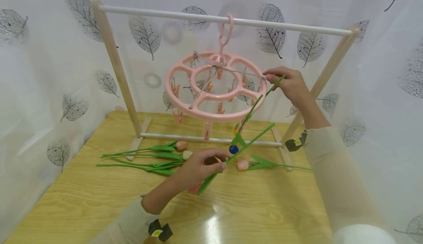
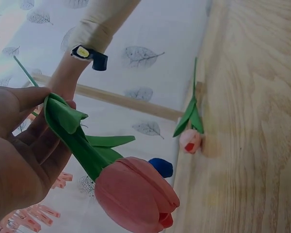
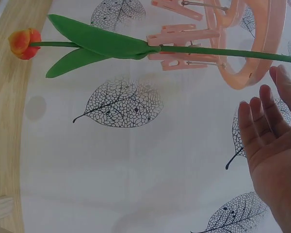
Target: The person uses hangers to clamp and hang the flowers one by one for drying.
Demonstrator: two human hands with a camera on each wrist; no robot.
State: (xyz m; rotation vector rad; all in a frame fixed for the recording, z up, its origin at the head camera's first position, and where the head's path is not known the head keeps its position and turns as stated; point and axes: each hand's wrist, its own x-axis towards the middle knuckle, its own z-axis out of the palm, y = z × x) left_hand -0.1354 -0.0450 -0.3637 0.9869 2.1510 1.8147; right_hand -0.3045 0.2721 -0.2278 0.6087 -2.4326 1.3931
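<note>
"What's in the left hand [image 1: 201, 165]?"

"A smooth pink tulip [image 2: 136, 194] with a fat, egg-shaped bloom and a thin green stem. Thumb and fingers pinch it by the leaves, above the yellow wooden table [image 1: 251, 214]."

"And the right hand [image 1: 290, 84]?"

"It's up by the edge of that round pink plastic ring [image 1: 214, 117]. Its fingers are loose and nearly straight, close to a green stem. I can't tell if they touch it."

"Whose stem?"

"It belongs to the orange-and-yellow tulip [image 3: 106, 41]. That one hangs bloom down beside the ring, with long, pointy leaves. Pink clips sit right by its leaves, but I can't see if they bite."

"There's a round blue bloom [image 1: 233, 149] near there too."

"Yes, low down, just past the left hand."

"What holds the ring up?"

"Its pink hook goes over a smooth white rod [image 1: 158, 13] between pale wooden posts [image 1: 115, 62]."

"More flowers on the table?"

"A pale pink tulip [image 1: 242, 165] lies on the right. A bunch of long green stems [image 1: 142, 155] lies on the left."

"And behind?"

"A white sheet [image 1: 125, 101] with lacy black leaves on it."
</note>
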